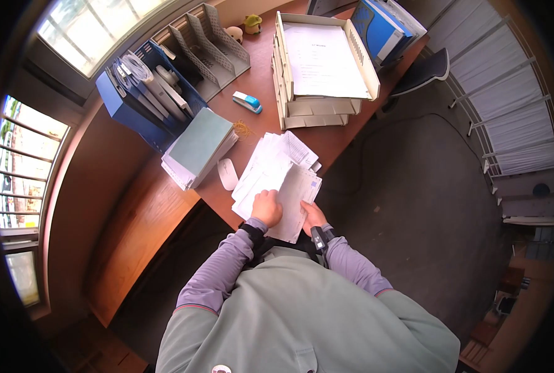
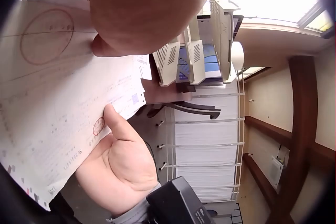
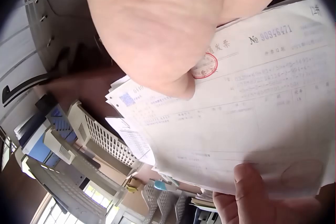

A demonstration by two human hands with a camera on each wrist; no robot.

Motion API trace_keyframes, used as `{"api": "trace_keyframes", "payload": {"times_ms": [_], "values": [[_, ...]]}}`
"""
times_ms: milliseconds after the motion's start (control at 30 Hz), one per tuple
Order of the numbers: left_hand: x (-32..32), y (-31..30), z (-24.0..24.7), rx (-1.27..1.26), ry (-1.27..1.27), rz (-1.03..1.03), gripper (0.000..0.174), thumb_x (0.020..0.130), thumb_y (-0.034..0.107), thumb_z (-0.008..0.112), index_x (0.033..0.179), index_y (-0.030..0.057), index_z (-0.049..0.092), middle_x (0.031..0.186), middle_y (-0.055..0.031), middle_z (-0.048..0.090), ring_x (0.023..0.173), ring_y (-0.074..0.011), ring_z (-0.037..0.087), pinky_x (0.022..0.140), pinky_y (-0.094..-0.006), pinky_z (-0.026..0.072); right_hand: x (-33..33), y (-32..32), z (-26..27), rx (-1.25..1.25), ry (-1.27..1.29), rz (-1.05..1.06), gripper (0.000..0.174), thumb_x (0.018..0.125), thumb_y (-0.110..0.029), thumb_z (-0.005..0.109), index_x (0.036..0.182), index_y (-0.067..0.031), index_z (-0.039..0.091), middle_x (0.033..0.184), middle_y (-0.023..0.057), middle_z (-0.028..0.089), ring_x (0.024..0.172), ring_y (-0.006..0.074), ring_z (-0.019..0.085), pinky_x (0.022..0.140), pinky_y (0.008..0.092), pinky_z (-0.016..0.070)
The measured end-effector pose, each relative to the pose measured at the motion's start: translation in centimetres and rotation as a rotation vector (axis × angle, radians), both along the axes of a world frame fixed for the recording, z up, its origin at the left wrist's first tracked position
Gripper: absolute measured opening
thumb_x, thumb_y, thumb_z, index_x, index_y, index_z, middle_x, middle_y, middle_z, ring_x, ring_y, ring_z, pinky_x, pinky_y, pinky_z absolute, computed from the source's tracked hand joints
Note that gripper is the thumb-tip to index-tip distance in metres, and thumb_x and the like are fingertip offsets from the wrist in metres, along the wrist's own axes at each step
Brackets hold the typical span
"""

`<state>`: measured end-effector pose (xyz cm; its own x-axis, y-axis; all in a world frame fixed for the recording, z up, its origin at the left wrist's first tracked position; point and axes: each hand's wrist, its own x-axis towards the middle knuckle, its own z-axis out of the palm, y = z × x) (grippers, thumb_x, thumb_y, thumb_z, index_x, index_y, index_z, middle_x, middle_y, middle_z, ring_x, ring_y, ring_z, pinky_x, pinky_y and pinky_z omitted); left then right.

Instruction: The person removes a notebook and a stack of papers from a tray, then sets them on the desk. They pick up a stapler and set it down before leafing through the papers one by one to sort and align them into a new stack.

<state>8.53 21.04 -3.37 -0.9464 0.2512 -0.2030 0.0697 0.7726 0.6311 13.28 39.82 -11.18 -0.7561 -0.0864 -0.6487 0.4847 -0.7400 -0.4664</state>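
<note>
So, biggest first: a brown desk (image 1: pixel 261 68) is seen in front of the person, with a multi-level letter tray (image 1: pixel 367 68) set on its far right part. A printed sheet is held in the tray's top level. Upright blue binders (image 1: pixel 379 31) are lined up just beyond it. Over on the left, a blue file box (image 1: pixel 118 102) is packed with folders and papers, and a grey file rack (image 1: pixel 227 59) is placed right beside it. A paper pile topped by a pale green folder (image 1: pixel 201 142) is parked nearer the person.

The held papers (image 1: pixel 299 199) are kept tilted over the near edge of the desk, close to the body, with loose papers (image 1: pixel 258 165) spread just beyond and to the left. Their left side is pinched by the left hand (image 1: pixel 266 208), thumb on the printed face and fingers curled at the edge, so that grip is pretty much closed. The other side is pinched by the right hand (image 1: pixel 314 214), thumb on top, fingers hidden behind, only opened as far as the thin stack.

Smaller stuff: a white mouse (image 1: pixel 228 174) by the green folder's pile, a blue and white stapler (image 1: pixel 247 102), tangled yellowish bands (image 1: pixel 243 128), and a red stamp (image 3: pixel 206 65) partly covered by the right thumb.
</note>
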Motion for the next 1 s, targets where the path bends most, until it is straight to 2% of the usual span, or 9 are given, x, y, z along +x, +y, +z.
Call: {"api": "trace_keyframes", "payload": {"times_ms": [167,333,433,567,667,767,867,967,1000], "values": [[0.1,0.3,0.1,0.041,0.066,-0.001,0.035,0.079,0.014,0.059,0.110,-0.0014,0.058,0.104,-0.0269,0.060,0.100,-0.0465,0.055,0.090,-0.0514,0.0456,0.1,0.3,1.9,-0.025,-0.020,-0.028,0.029,0.096,-0.010,0.058,0.124,-0.0050,0.055,0.117,0.0087,0.064,0.109,0.0252,0.060,0.098,0.0435,0.0475],[-0.4,-0.4,-0.2,0.246,-0.205,0.029,0.056,0.084,0.022,0.063,0.133,-0.0003,0.050,0.122,-0.0286,0.058,0.113,-0.0415,0.057,0.099,-0.0432,0.0452,0.1,1.2,4.1,-0.048,-0.027,0.005,0.034,0.096,-0.012,0.057,0.129,-0.0045,0.052,0.122,0.0107,0.063,0.113,0.0267,0.061,0.099,0.0457,0.0475],[-0.1,0.2,2.5,0.419,-0.423,0.084,0.063,0.086,0.023,0.064,0.140,0.0007,0.043,0.120,-0.0267,0.060,0.111,-0.0373,0.060,0.097,-0.0405,0.0463,0.4,2.2,4.1,-0.081,-0.020,0.014,0.036,0.097,-0.012,0.056,0.132,-0.0044,0.050,0.124,0.0110,0.063,0.114,0.0272,0.061,0.100,0.0461,0.0472],[0.8,1.2,2.4,0.468,-0.369,0.065,0.066,0.087,0.021,0.065,0.144,0.0017,0.038,0.117,-0.0244,0.062,0.107,-0.0328,0.062,0.095,-0.0381,0.0472,0.9,3.7,4.0,-0.099,-0.018,0.015,0.039,0.096,-0.011,0.056,0.133,-0.0034,0.048,0.124,0.0122,0.062,0.113,0.0274,0.061,0.101,0.0461,0.0470],[0.5,1.0,2.3,0.459,-0.388,0.091,0.057,0.087,0.019,0.065,0.138,0.0017,0.046,0.114,-0.0214,0.065,0.103,-0.0297,0.064,0.092,-0.0375,0.0484,1.3,4.7,4.5,-0.258,0.010,0.030,0.044,0.094,-0.012,0.058,0.135,-0.0010,0.047,0.128,0.0146,0.060,0.118,0.0299,0.058,0.105,0.0473,0.0441],[0.3,0.4,1.5,0.459,-0.427,-0.057,0.045,0.088,0.018,0.064,0.129,0.0014,0.055,0.107,-0.0185,0.068,0.098,-0.0270,0.065,0.089,-0.0369,0.0495,1.4,4.6,4.1,-0.322,0.007,0.026,0.046,0.093,-0.014,0.059,0.135,0.0014,0.047,0.132,0.0165,0.058,0.121,0.0319,0.056,0.108,0.0479,0.0411],[0.2,0.2,1.4,0.524,-0.382,-0.040,0.038,0.089,0.020,0.064,0.121,0.0000,0.060,0.105,-0.0186,0.069,0.094,-0.0300,0.066,0.087,-0.0382,0.0505,1.3,3.7,4.9,-0.288,-0.045,0.042,0.044,0.094,-0.013,0.058,0.135,0.0008,0.048,0.131,0.0161,0.059,0.121,0.0307,0.057,0.107,0.0473,0.0414],[-1.0,-1.2,1.8,0.337,-0.337,-0.092,0.035,0.085,0.024,0.067,0.110,0.0006,0.063,0.095,-0.0204,0.068,0.094,-0.0379,0.063,0.086,-0.0439,0.0485,1.4,3.1,4.7,-0.126,0.007,0.049,0.042,0.096,-0.011,0.056,0.134,0.0016,0.047,0.129,0.0160,0.060,0.119,0.0299,0.058,0.106,0.0458,0.0428],[-1.2,-2.1,1.5,0.205,-0.019,-0.033,0.035,0.083,0.026,0.069,0.109,0.0025,0.064,0.098,-0.0187,0.066,0.097,-0.0374,0.060,0.087,-0.0449,0.0470,1.5,3.6,4.5,-0.036,-0.016,0.033,0.041,0.096,-0.010,0.056,0.135,0.0022,0.047,0.129,0.0161,0.060,0.119,0.0295,0.058,0.105,0.0447,0.0435]]}}
